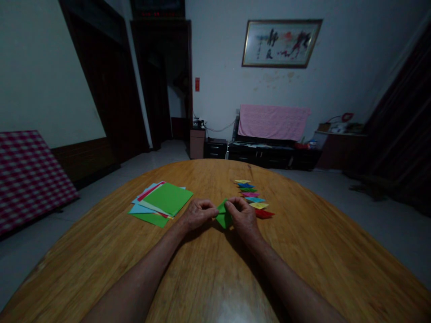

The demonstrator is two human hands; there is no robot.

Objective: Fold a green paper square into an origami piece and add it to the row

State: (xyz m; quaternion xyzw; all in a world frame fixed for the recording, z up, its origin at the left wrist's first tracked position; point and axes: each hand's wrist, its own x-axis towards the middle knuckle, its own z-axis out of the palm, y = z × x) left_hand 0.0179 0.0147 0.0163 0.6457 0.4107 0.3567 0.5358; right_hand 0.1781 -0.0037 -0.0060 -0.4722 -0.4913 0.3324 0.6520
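A small folded piece of green paper is held between my two hands, just over the table. My left hand pinches its left edge between thumb and fingers. On the right side, my right hand grips the same paper with thumb and forefinger. To the left lies a loose stack of square coloured paper, with a green sheet on top. Just beyond my right hand runs a row of several folded paper pieces in yellow, blue, green, pink and red; the red one is nearest.
The round wooden table spreads out beneath my arms. Beyond it stands a low black cabinet with a pink cloth draped over something on it. A red checked cloth is at the far left.
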